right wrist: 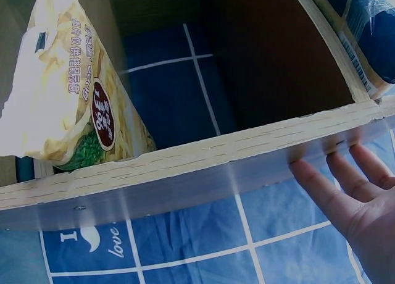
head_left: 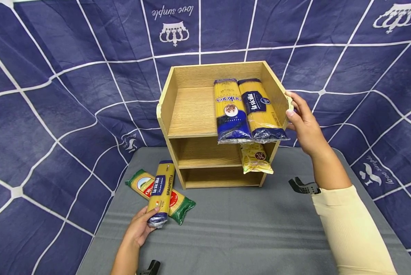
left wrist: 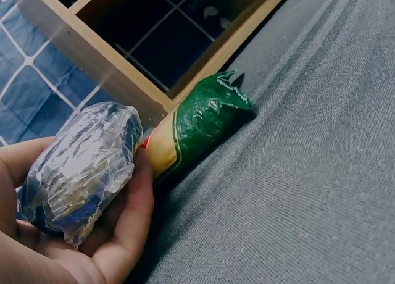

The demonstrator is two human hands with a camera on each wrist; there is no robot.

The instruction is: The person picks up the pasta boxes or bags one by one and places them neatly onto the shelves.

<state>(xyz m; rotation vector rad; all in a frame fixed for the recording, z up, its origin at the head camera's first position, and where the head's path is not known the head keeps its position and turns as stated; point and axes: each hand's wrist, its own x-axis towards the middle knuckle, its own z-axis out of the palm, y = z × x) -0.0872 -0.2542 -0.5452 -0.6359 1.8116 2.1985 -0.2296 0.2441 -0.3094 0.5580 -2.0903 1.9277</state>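
My left hand [head_left: 140, 228] grips the lower end of a yellow-and-blue La Sicilia spaghetti pack [head_left: 163, 187]. Its clear, crinkled end [left wrist: 83, 167] faces the left wrist camera. Under it, lying crosswise on the grey cloth, is a green-ended pasta pack [head_left: 182, 204]. My right hand [head_left: 305, 128] holds the right side panel of a three-level wooden shelf [head_left: 191, 110] at its front edge, fingers along the outer face. On the top level, an Ankara spaghetti pack [head_left: 231, 110] and another La Sicilia pack [head_left: 261, 109] lie side by side, their ends reaching past the front edge.
A yellow snack-like bag [head_left: 256, 158] juts out at the right of the middle level. The shelf stands on a grey cloth surface [head_left: 233, 225]. Blue fabric with white lines [head_left: 130, 42] hangs behind and at both sides.
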